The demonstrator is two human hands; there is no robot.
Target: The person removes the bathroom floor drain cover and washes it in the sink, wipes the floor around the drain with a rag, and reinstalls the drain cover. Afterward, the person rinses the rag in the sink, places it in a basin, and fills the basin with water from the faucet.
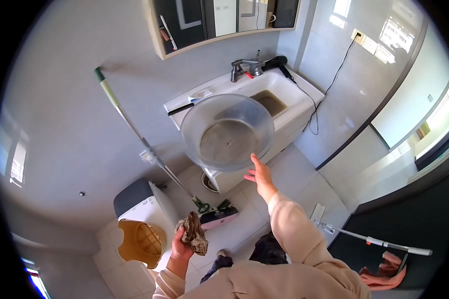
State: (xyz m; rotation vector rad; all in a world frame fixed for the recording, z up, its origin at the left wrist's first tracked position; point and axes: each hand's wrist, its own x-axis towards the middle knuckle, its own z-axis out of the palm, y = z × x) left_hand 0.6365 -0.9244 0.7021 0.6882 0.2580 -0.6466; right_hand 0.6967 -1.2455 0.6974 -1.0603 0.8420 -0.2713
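Clutching one crumpled cloth (pixel 194 234), left hand (pixel 180 247) with grip clamped; right hand (pixel 262 178), grip apart, at one clear basin (pixel 224 139).

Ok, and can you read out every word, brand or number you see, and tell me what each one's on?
None can be read.
Small packet on the sink counter: print too small and blurred.
Sink basin's inner wall: a tiny dark mark, too small to read.
White bin with the dark lid: faint marks near the lid, unreadable.
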